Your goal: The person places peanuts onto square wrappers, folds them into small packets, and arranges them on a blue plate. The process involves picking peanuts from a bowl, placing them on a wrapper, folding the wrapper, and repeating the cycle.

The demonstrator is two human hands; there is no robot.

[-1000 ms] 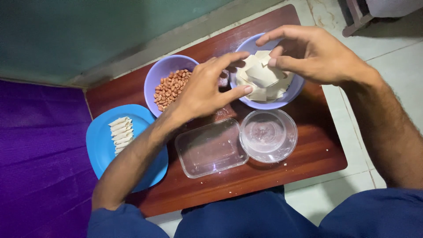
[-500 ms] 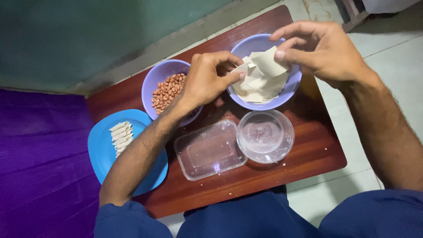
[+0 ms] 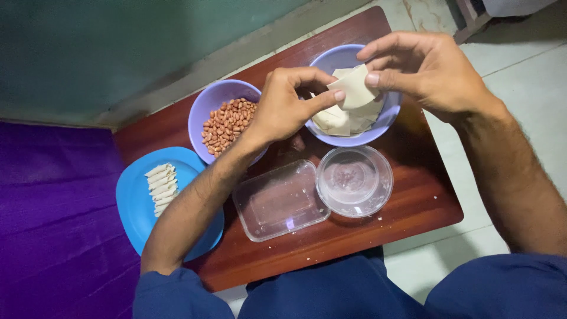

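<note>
Head view, the only one:

You've got one pale square wrapper sheet (image 3: 354, 87) pinched between both hands, lifted just above the purple bowl (image 3: 387, 118) that holds the rest of the stack (image 3: 339, 121). Holding it over the bowl keeps the sheet clear of the others, so only one comes away.

Your left hand (image 3: 286, 106) has thumb and forefinger narrowed onto the sheet's near-left corner; the other fingers are curled in, out of the way. Your right hand (image 3: 428, 74) grips the opposite edge between thumb and fingertips, the rest of the fingers arched over the top. Both hands are closed on the same sheet, none wide open. A two-corner grip makes sense for something thin and floppy: it stays flat.

Second purple bowl (image 3: 207, 112), with red-brown peanuts (image 3: 227, 121), sits just left of your left wrist, touching distance. Blue plate (image 3: 133, 201) at far left carries a row of finished rolled pieces (image 3: 161, 181), kept apart from the raw stock.

Nearest you: a clear rectangular container (image 3: 280, 201) and a clear round one (image 3: 354, 180), side by side. Contents hard to tell; the round one shows a faint residue.

Everything sits on a small dark wooden table (image 3: 413, 207), within arm's reach.
</note>
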